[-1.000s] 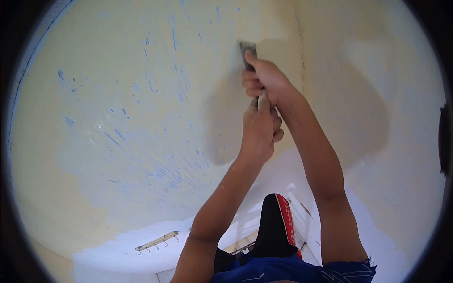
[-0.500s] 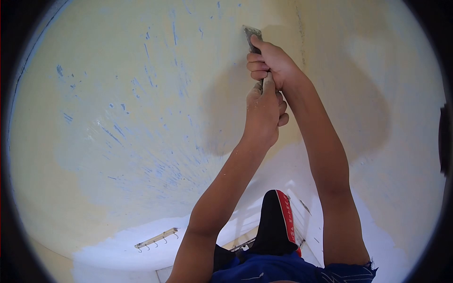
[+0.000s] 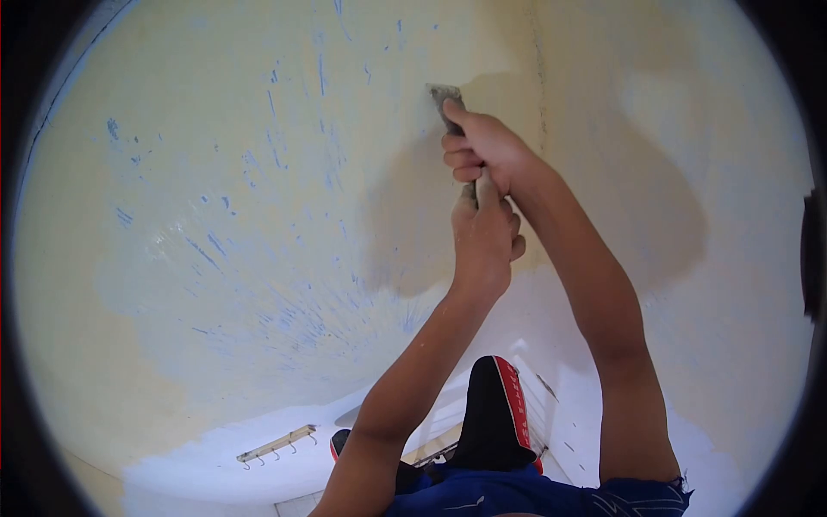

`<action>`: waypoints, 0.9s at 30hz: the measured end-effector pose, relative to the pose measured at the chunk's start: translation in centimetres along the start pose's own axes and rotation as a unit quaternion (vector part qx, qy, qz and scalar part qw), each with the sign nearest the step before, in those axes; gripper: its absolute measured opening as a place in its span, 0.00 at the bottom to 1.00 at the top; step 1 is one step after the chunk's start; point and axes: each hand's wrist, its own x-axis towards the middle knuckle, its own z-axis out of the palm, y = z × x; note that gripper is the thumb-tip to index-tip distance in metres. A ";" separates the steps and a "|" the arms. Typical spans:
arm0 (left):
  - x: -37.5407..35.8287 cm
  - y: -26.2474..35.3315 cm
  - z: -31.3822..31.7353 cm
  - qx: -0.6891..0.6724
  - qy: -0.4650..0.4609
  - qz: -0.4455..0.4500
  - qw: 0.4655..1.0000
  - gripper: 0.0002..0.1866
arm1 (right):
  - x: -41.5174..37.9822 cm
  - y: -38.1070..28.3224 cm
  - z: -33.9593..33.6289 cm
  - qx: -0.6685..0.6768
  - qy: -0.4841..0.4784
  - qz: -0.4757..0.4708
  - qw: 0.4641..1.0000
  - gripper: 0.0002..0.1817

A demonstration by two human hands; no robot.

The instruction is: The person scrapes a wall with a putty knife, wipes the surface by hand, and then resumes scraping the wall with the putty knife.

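Observation:
A flat-bladed scraper (image 3: 444,93) with a dusty grey blade is near the yellowish wall (image 3: 215,112), upper centre; whether its edge touches the wall is hard to tell. My right hand (image 3: 487,151) is wrapped round the upper part of the tool, thumb lying just below the blade. Lower down, my left hand (image 3: 487,228) is closed round the handle, its thumb pointing up along it. The fingers hide most of the handle. Blue streaks and flecks mark the wall left of the tool.
A rail with several hooks (image 3: 277,443) is on the white lower wall at the left. My leg in black and red (image 3: 491,414) shows at bottom centre. A dark object (image 3: 810,257) stands at the right edge. A vertical crack runs right of the tool.
Both hands and the scraper have moved down the wall and slightly left. Part of another black and red leg now shows beside my left forearm.

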 end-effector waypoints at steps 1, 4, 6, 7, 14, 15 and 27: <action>0.1 0.2 -0.1 -0.001 -0.002 0.001 1.000 0.15 | -0.2 0.3 0.3 -0.010 0.002 0.009 1.000 0.18; 1.1 1.0 -0.5 0.002 -0.006 0.005 1.000 0.15 | 1.2 -0.6 0.3 0.018 -0.014 -0.013 1.000 0.18; 1.9 1.9 -0.5 0.001 -0.050 0.019 0.999 0.14 | 1.5 -1.5 0.2 0.027 -0.025 -0.009 0.999 0.18; 1.6 2.0 -0.6 0.002 -0.049 0.018 0.999 0.14 | 1.4 -1.8 0.2 0.034 -0.034 -0.006 0.999 0.18; 1.1 2.0 -1.3 0.015 -0.029 -0.005 0.999 0.16 | 1.1 -0.1 1.1 0.034 0.002 -0.008 0.999 0.18; 1.4 2.4 -1.1 0.017 -0.032 -0.005 0.999 0.16 | 1.7 -0.7 0.9 0.040 -0.003 -0.023 0.999 0.17; 2.7 4.2 -0.2 0.009 -0.077 -0.002 0.997 0.17 | 2.6 -2.9 0.5 0.090 -0.029 -0.019 0.995 0.15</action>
